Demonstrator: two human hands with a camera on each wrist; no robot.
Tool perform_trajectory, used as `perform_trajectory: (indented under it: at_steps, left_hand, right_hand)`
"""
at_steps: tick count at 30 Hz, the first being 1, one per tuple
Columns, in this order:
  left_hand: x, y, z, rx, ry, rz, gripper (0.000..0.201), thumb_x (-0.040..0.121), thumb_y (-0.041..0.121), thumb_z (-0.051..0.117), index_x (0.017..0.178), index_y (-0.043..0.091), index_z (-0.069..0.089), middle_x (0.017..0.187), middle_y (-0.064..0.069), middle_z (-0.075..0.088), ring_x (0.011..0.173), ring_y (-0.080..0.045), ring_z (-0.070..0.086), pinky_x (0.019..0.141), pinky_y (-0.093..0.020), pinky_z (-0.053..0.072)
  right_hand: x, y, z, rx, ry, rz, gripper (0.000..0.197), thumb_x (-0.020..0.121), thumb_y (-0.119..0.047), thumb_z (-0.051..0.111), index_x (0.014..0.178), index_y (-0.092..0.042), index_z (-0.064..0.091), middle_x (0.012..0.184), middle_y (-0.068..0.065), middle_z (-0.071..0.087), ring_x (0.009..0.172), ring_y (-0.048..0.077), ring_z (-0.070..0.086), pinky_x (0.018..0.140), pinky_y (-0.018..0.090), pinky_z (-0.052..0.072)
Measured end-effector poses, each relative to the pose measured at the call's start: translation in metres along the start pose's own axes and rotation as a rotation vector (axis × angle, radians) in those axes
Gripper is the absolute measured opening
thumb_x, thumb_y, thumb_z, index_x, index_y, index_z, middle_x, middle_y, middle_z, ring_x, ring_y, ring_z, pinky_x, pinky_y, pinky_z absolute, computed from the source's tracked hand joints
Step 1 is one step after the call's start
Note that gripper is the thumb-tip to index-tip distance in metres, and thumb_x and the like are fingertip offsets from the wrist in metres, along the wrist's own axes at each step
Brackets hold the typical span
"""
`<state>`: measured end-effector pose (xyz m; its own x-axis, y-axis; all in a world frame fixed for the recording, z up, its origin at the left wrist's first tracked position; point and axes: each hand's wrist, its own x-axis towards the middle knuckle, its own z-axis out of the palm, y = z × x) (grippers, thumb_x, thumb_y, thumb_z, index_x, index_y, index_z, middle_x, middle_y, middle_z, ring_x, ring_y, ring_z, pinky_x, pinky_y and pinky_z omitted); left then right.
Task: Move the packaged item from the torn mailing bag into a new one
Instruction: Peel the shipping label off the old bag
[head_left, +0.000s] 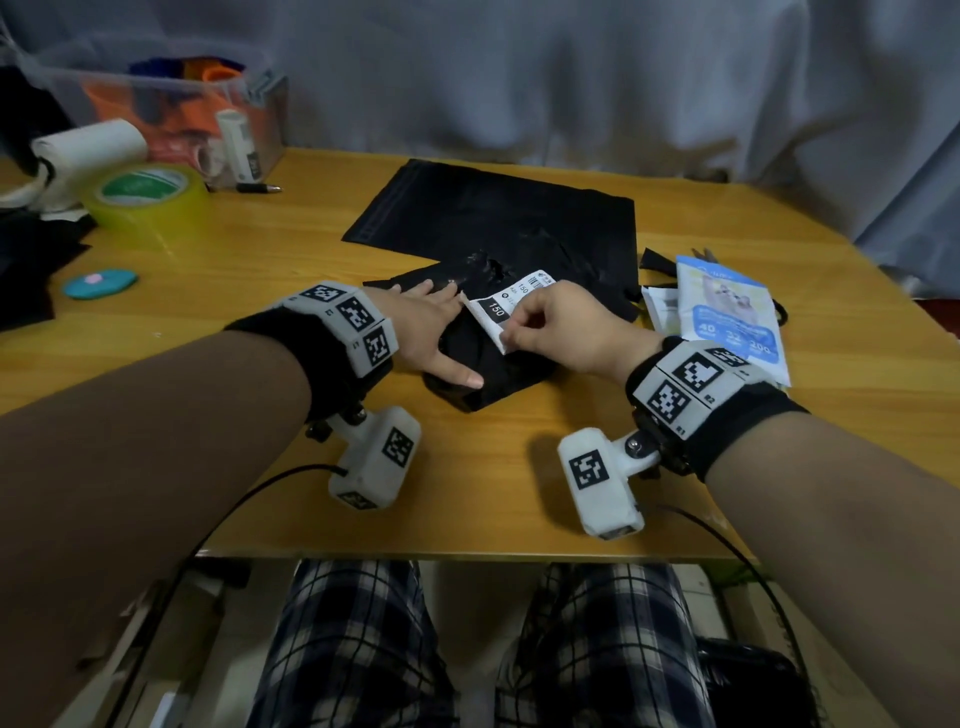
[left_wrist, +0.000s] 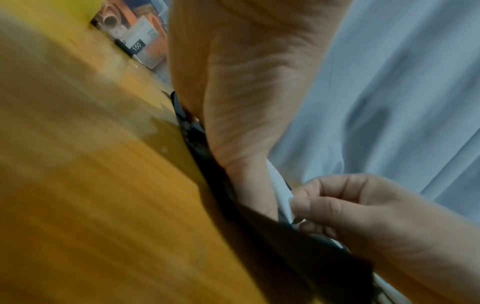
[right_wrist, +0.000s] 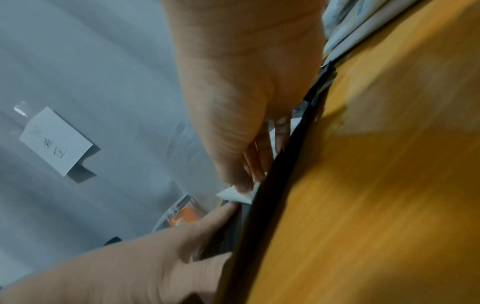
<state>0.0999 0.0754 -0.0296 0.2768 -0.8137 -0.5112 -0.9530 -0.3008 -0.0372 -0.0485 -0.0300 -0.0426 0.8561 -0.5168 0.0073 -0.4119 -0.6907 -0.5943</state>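
The torn black mailing bag lies crumpled at the table's middle, with a ragged hole near its far end. My left hand presses flat on it with straight fingers. My right hand pinches the near corner of a white shipping label and lifts it off the bag. The right wrist view shows the pinched label corner against the bag's edge. A flat, new black mailing bag lies just behind. The blue-and-white packaged item rests on the table to the right.
A yellow-green tape roll, a pen, a clear bin and a teal oval sit at the left. Black scraps and papers lie by the packet. The table's front edge is near my knees.
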Motion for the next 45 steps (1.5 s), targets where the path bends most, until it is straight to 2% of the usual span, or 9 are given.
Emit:
perform_trajectory:
  at_steps: [3,7,10,13,22,31,36,40,45]
  left_hand:
    - [0.001,-0.003,-0.004,0.021,-0.021,0.002,0.116,0.070,0.077,0.048,0.148,0.019,-0.015,0.158,0.003,-0.016,0.146,-0.022,-0.011,0.119,-0.048,0.003]
    - [0.001,-0.002,-0.009,0.069,-0.054,-0.018,0.115,0.070,0.075,0.049,0.148,0.020,-0.017,0.157,0.005,-0.018,0.146,-0.022,-0.012,0.118,-0.050,0.001]
    - [0.001,-0.001,-0.011,0.102,-0.065,-0.032,0.115,0.070,0.075,0.049,0.148,0.021,-0.016,0.157,0.005,-0.018,0.146,-0.023,-0.012,0.117,-0.051,0.000]
    - [0.001,-0.002,-0.012,0.114,-0.073,-0.034,0.114,0.070,0.074,0.050,0.148,0.022,-0.015,0.157,0.005,-0.018,0.146,-0.023,-0.011,0.117,-0.052,0.001]
    - [0.001,-0.004,-0.012,0.098,-0.090,-0.029,0.115,0.071,0.073,0.051,0.148,0.021,-0.017,0.157,0.003,-0.019,0.146,-0.023,-0.011,0.116,-0.051,0.004]
    - [0.001,-0.002,-0.012,0.092,-0.084,-0.036,0.114,0.072,0.070,0.053,0.148,0.020,-0.016,0.157,0.002,-0.019,0.146,-0.023,-0.010,0.116,-0.049,0.005]
    - [0.001,-0.006,-0.008,0.073,-0.066,-0.033,0.113,0.072,0.070,0.053,0.148,0.022,-0.015,0.157,0.004,-0.018,0.146,-0.021,-0.010,0.115,-0.051,0.004]
    - [0.000,-0.004,-0.009,0.066,-0.056,-0.025,0.112,0.074,0.068,0.054,0.148,0.021,-0.015,0.157,0.003,-0.018,0.146,-0.021,-0.009,0.116,-0.049,0.004]
    - [-0.005,-0.001,-0.020,0.028,-0.086,-0.023,0.104,0.077,0.071,0.046,0.150,0.020,-0.009,0.159,0.002,-0.012,0.147,-0.020,-0.003,0.117,-0.042,0.008]
  right_hand:
    - [0.001,-0.002,-0.005,0.093,0.016,0.029,0.011,0.086,-0.012,0.066,0.083,-0.002,0.071,0.082,0.000,0.069,0.081,0.007,0.062,0.068,0.008,0.047]
    - [0.003,-0.001,-0.009,0.207,0.013,0.090,0.011,0.085,-0.007,0.065,0.085,0.004,0.069,0.087,0.007,0.069,0.073,0.005,0.064,0.065,0.005,0.049]
    - [0.005,0.001,-0.012,0.198,0.031,0.125,0.013,0.086,-0.008,0.065,0.090,0.004,0.069,0.073,-0.003,0.066,0.058,-0.003,0.060,0.060,0.006,0.047]
    - [0.006,0.004,-0.016,0.132,0.055,0.139,0.014,0.086,-0.012,0.065,0.090,0.000,0.071,0.071,-0.008,0.062,0.065,0.000,0.057,0.065,0.012,0.046]
    - [0.003,0.012,-0.017,0.166,0.151,0.195,0.017,0.088,-0.012,0.060,0.093,0.002,0.068,0.093,0.018,0.070,0.081,0.023,0.065,0.085,0.038,0.055]
    - [0.001,0.017,-0.010,0.317,0.251,0.260,0.014,0.088,-0.013,0.057,0.088,-0.002,0.066,0.088,0.014,0.071,0.088,0.024,0.069,0.086,0.038,0.056]
    - [0.001,0.021,-0.012,0.505,0.320,0.326,0.014,0.092,-0.012,0.051,0.088,-0.003,0.060,0.080,0.006,0.063,0.073,0.015,0.066,0.068,0.023,0.058]
    - [-0.001,0.029,-0.020,0.573,0.349,0.377,0.012,0.093,-0.011,0.050,0.085,-0.005,0.057,0.084,0.009,0.060,0.076,0.019,0.067,0.074,0.031,0.060]
    - [-0.001,0.024,-0.022,0.486,0.351,0.247,0.018,0.088,-0.002,0.050,0.092,-0.017,0.059,0.089,0.005,0.060,0.083,0.021,0.063,0.079,0.040,0.058]
